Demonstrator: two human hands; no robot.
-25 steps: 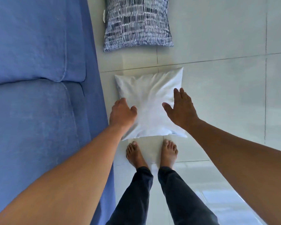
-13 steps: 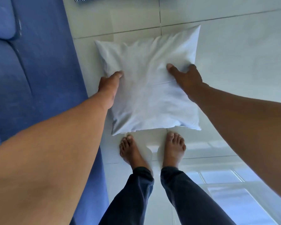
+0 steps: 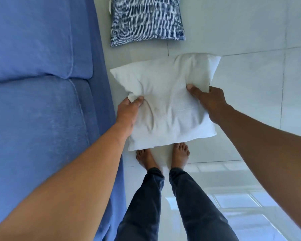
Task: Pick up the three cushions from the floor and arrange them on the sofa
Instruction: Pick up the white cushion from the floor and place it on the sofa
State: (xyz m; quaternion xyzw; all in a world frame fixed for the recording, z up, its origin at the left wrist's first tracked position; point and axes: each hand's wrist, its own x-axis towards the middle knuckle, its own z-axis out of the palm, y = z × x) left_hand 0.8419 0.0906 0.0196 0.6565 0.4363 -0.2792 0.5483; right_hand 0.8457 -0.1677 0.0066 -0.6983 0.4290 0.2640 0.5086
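A white cushion (image 3: 165, 100) hangs in front of me above the floor, held at both sides. My left hand (image 3: 128, 113) pinches its left edge, thumb on top. My right hand (image 3: 208, 100) grips its right edge, and the fabric bunches around both grips. A dark blue cushion with white dashes (image 3: 146, 20) lies flat on the tiles just beyond it. The blue sofa (image 3: 38, 94) fills the left side, its seat cushions bare. No third cushion is in view.
Pale glossy floor tiles (image 3: 250, 75) stretch to the right, with window reflections at the lower right. My bare feet (image 3: 162, 157) stand on the tiles right below the white cushion, close to the sofa's front edge (image 3: 109, 101).
Both hands closed on the white cushion's sides and raised it off the floor. The view pulled back up, so the patterned cushion shows again.
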